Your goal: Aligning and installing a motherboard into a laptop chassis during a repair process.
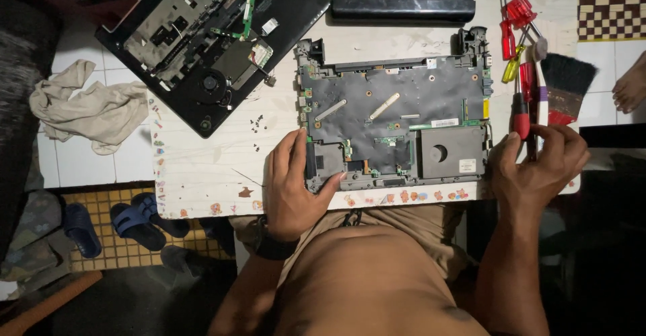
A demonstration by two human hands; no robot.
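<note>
An opened laptop base with its dark motherboard showing lies on a small white table in front of me. My left hand rests on the base's near left corner, thumb on its front edge. My right hand sits at the base's right side, fingers closed around the handle of a red-and-black screwdriver that points away from me.
A second dismantled black laptop shell lies at the back left. A long black battery lies at the back. Several screwdrivers and a black brush lie right. Loose screws dot the table. A rag hangs left; sandals lie below.
</note>
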